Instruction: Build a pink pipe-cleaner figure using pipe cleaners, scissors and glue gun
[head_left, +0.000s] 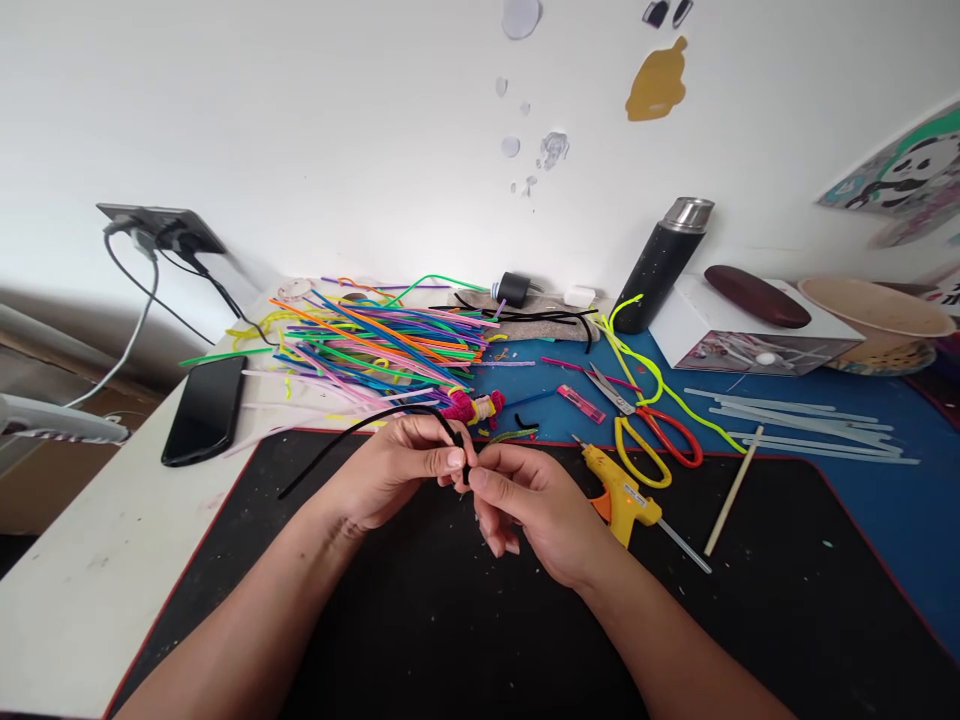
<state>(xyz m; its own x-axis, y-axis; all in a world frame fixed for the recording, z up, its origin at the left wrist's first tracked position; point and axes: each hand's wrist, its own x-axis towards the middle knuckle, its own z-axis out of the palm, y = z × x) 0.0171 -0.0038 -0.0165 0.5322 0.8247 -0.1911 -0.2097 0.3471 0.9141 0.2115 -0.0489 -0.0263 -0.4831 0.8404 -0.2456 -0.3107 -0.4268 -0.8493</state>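
Both hands meet over the black mat. My left hand is closed, thumb and fingers pinching a long black pipe cleaner that trails off to the left. My right hand is closed too, pinching the same black pipe cleaner at its bent end where the two hands touch. Just behind the hands lies a small pink and yellow pipe-cleaner figure.
A heap of coloured pipe cleaners lies behind the hands. A black phone is at left. A yellow glue gun, scissors, a wooden stick, glue sticks, a black flask and a white box are at right.
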